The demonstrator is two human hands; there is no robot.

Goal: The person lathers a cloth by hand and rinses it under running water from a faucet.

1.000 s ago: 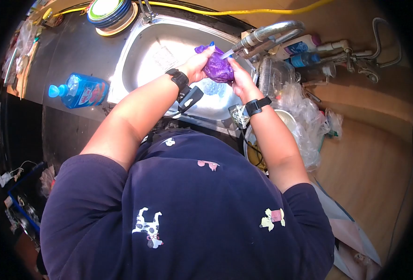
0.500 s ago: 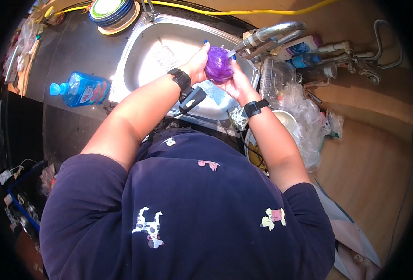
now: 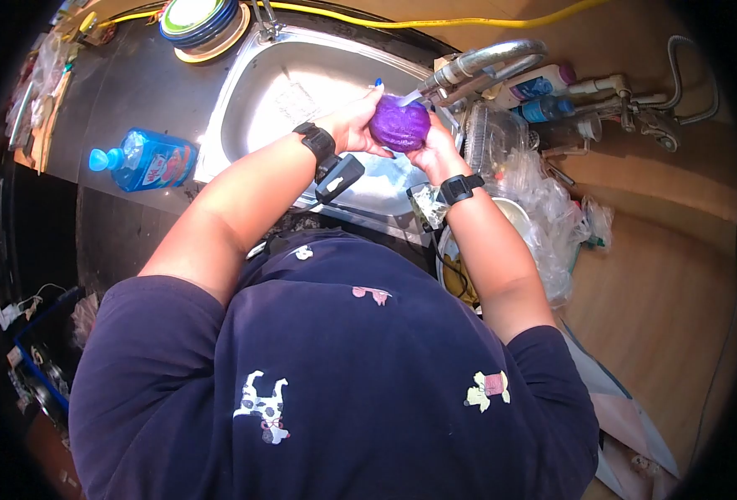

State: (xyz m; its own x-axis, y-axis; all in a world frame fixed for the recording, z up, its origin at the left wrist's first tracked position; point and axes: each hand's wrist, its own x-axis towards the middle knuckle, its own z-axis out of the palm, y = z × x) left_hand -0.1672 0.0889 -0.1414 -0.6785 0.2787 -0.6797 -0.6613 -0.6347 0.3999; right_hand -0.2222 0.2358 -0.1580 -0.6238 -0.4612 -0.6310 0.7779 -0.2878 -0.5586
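Note:
Over the steel sink [image 3: 256, 79], my left hand [image 3: 355, 125] and my right hand [image 3: 440, 150] grip a round, glossy purple thing [image 3: 399, 127] from its two sides. It is about palm-sized; I cannot make out its exact kind. The curved metal faucet [image 3: 485, 57] stands at the sink's right, and a stream of water from it falls on the top of the purple thing. Fingers of both hands curl around it, partly hidden behind it.
A blue dish soap bottle [image 3: 153, 158] lies on the dark counter [image 3: 118, 100] left of the sink. Stacked plates [image 3: 193, 29] stand at the back. Right of the sink are clear plastic containers [image 3: 502, 137], crumpled plastic bags [image 3: 543, 217] and a white bucket [image 3: 512, 215].
The purple thing has been turned between my hands and moved slightly right and down. Its side toward me now looks rounded and smoother. Both hands have shifted their hold along with it.

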